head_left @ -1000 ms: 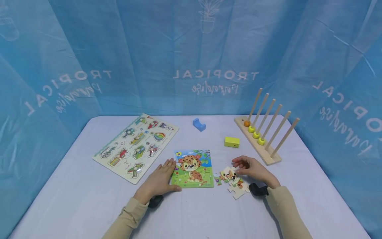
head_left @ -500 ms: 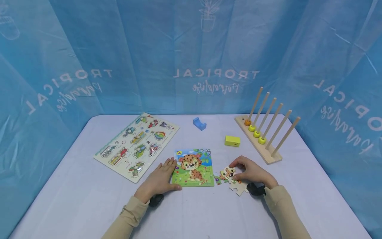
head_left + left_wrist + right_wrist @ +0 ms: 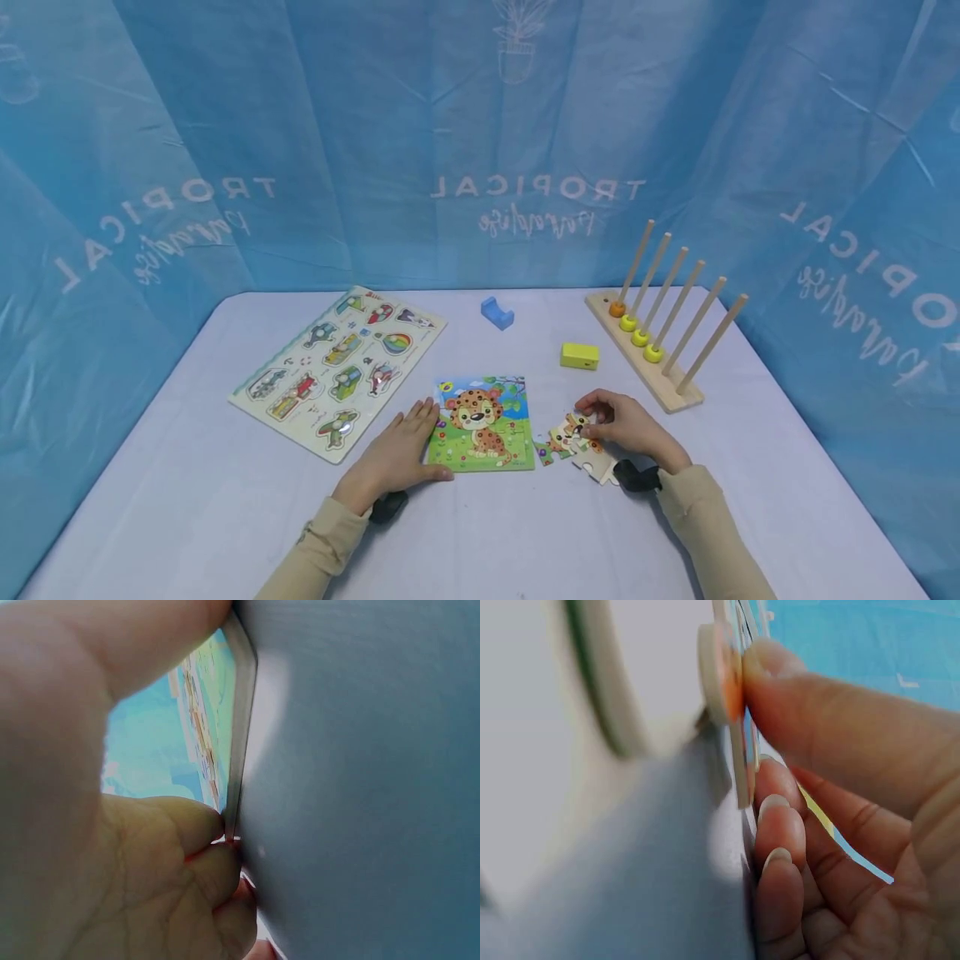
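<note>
Near the table's middle lies a square leopard puzzle point(image 3: 480, 421) with a leopard cub sitting on grass. My left hand point(image 3: 397, 450) rests along its left side, thumb at the lower left corner and fingers extended. In the left wrist view the board's edge point(image 3: 241, 735) runs between thumb and fingertips. To the right is a small pile of loose puzzle pieces point(image 3: 558, 442), some printed and some showing bare wood. Over that pile my right hand point(image 3: 628, 427) pinches a puzzle piece point(image 3: 724, 675) between thumb and curled fingers. The hand hides part of the pile.
A vehicle peg puzzle board point(image 3: 337, 371) lies at the left. Behind the leopard puzzle are a blue curved block point(image 3: 497, 313) and a yellow block point(image 3: 580, 356). A wooden rack point(image 3: 667, 379) with upright pegs and several beads stands at the right. Blue curtains enclose the table.
My right hand has come down from just above the loose pieces, and its thumb and fingers have drawn together on a puzzle piece. My left hand has stayed at the leopard puzzle's side.
</note>
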### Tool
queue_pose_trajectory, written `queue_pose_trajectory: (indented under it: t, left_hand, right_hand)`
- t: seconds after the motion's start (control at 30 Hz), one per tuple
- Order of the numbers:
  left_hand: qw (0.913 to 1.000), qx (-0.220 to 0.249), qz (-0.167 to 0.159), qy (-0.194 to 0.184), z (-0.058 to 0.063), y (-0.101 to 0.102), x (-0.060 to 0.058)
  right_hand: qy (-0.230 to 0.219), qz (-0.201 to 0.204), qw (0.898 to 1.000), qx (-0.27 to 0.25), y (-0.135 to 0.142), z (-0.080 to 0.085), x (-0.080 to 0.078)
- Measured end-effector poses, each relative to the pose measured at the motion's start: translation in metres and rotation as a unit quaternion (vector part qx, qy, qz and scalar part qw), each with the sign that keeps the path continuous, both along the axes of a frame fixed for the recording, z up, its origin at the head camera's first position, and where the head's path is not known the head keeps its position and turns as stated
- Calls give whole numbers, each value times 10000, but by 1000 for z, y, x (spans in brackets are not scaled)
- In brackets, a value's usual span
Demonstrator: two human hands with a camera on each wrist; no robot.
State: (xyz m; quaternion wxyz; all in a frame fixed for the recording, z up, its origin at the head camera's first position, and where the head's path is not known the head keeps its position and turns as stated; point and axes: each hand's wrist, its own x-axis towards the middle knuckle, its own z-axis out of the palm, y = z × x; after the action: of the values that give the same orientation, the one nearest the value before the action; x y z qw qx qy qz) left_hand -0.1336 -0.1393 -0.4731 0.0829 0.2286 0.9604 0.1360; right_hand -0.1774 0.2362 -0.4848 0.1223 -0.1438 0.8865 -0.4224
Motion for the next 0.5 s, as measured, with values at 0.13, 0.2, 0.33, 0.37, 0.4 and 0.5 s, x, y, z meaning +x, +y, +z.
queue_pose_trajectory:
  t: [0.13,0.2,0.33,0.37,0.4,0.5]
  left_hand:
    - [10000,14,-5,-3,1,-1,0]
    - [10000,42,-8,1,1,-1,0]
    - [10000,70,-15,-23,0,0,0]
    - [10000,83,-14,-21,0,0,1]
    - [10000,97,-13,-9,0,0,1]
    - [10000,40,24,-14,0,0,1]
  right_hand:
    - [-17,-106,9999,81,-3,2,-2]
    - [-90,-165,9997,127,-4,3,-2]
    - [-282,-221,9993,101,-4,8,-1]
    - [-345,-227,9991,82,-4,9,-1]
    - [-405,-227,9989,73,-4,11,0]
    - [-562,-184,9982,103,-3,15,0]
